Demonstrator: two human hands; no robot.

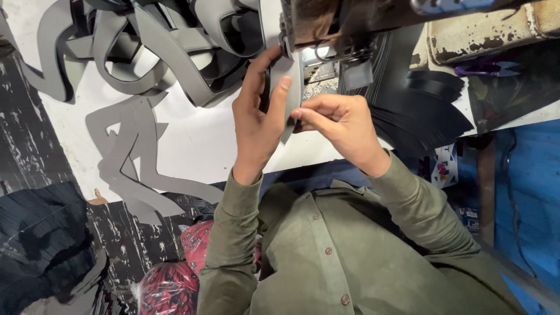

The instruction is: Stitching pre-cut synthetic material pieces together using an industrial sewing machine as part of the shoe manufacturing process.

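Meanwhile both hands, left hand (256,116) and right hand (341,125), pinch a grey strip (287,99) over the white worktable (192,140) beside blue flooring (525,192).

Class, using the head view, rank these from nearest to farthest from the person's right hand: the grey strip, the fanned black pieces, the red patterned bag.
1. Grey strip: pinched by right hand.
2. Fanned black pieces: right, on the table.
3. Red patterned bag: far lower left.

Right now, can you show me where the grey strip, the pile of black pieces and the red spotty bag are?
grey strip (287,81), head view, flat part between the fingers.
pile of black pieces (426,111), head view, middle of the stack.
red spotty bag (166,289), head view, rounded front.
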